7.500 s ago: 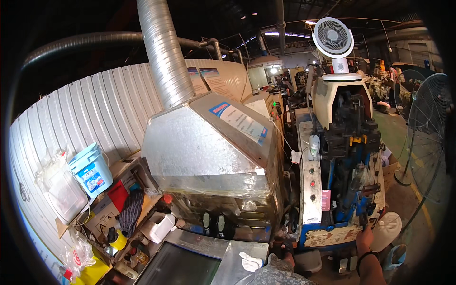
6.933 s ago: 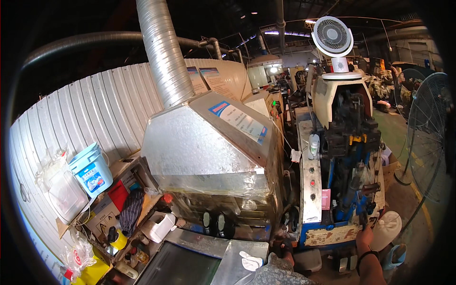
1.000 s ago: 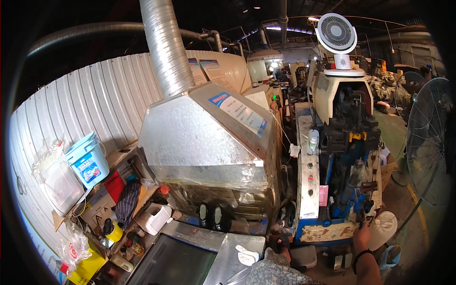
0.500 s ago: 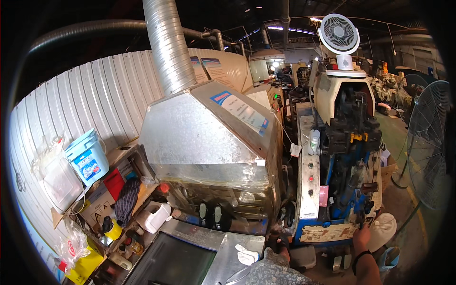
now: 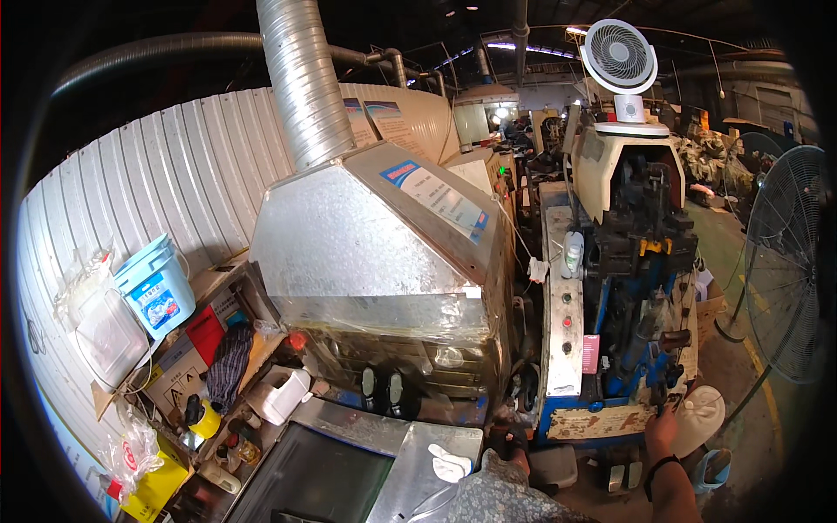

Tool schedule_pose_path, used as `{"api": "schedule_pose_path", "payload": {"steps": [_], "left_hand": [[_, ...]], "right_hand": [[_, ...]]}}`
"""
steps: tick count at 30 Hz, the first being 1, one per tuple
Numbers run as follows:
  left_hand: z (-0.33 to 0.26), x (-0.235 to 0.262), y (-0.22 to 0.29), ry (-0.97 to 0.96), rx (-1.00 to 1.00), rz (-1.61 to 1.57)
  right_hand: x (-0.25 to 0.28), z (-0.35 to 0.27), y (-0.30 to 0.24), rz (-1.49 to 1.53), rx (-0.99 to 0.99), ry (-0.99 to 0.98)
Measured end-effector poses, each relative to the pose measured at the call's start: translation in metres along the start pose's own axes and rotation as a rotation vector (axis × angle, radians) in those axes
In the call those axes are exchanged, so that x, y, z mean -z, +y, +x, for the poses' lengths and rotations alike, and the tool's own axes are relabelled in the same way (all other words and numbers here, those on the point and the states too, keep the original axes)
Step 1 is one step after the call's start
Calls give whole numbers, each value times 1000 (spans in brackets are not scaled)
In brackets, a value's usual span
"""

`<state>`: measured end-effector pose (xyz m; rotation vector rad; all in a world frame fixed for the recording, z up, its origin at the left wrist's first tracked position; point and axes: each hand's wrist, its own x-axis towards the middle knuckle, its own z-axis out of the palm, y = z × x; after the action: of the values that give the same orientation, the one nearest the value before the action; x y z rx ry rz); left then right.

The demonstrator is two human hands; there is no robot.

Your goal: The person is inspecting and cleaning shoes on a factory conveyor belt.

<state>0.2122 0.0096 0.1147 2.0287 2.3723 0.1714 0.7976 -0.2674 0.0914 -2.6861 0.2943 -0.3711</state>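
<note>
The right hand (image 5: 663, 429) reaches up from the lower right edge to the front of the blue machine (image 5: 623, 288), a dark band on its wrist. Its fingers (image 5: 664, 413) close around a small dark part at the machine's lower right corner, but the part is too small and shadowed to identify, and how firmly the hand holds it cannot be told. Just beside the hand, a white cap-like piece (image 5: 697, 418) sits against the machine's edge, partly hidden by the wrist.

The left hand (image 5: 507, 440) is mostly covered: only a dark, gloved-looking shape shows above the patterned sleeve (image 5: 506, 497) at the bottom edge, low in the gap between the steel hood (image 5: 375, 253) and the machine. Whether it grips anything cannot be told.

A grey control panel (image 5: 562, 331) with buttons runs up the machine's left side, and a white bottle (image 5: 572, 253) stands at its top. A white rag (image 5: 449, 462) lies on the metal tray (image 5: 410, 475) below the hood. A ribbed duct (image 5: 301, 78) rises from the hood and is cut off by the top edge.

On the left, a cluttered shelf (image 5: 187, 366) carries a blue bucket (image 5: 157, 286); the small items below it are hard to make out. A white fan (image 5: 619, 57) tops the machine, and a floor fan (image 5: 785, 261) is cut off at the right.
</note>
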Motion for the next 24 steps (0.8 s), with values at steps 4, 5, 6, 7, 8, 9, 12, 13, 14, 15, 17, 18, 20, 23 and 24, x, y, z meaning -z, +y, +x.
{"api": "schedule_pose_path", "payload": {"steps": [4, 5, 6, 7, 8, 9, 12, 13, 14, 15, 17, 18, 20, 23, 24], "left_hand": [[4, -11, -5, -17, -33, 61], [2, -10, -6, 3, -29, 52], [1, -9, -7, 24, -25, 43], [0, -11, -8, 22, -24, 45], [0, -14, -8, 36, -28, 60], [1, -17, -9, 51, -31, 75], [4, -28, -14, 20, -48, 145], [6, -35, -17, 20, -48, 144], [6, -39, -19, 50, -57, 149], [7, -42, -20, 79, -67, 154], [7, -40, -20, 53, -61, 140], [6, -36, -18, 27, -56, 128], [3, -29, -14, 65, -39, 67], [0, -13, -6, 81, -15, -5], [-1, -8, -5, 61, -7, -18]], "right_hand": [[-9, 3, 7, 12, -7, 13], [-12, 3, 9, 13, 7, 38], [-13, 2, 11, 14, 21, 64], [-14, 2, 11, 12, 22, 63], [-12, 2, 9, 8, 15, 50], [-12, 3, 8, 4, 9, 37], [-20, 9, 16, -29, 10, -8], [-23, 9, 19, -29, 10, -6], [-24, 9, 20, -23, 21, 9], [-25, 9, 20, -17, 31, 24], [-22, 8, 18, -11, 29, 18], [-20, 7, 15, -6, 25, 12], [-14, 5, 11, -13, 24, 6], [-4, 2, 5, -12, 21, -5], [-3, 1, 4, -2, 21, -9]]}}
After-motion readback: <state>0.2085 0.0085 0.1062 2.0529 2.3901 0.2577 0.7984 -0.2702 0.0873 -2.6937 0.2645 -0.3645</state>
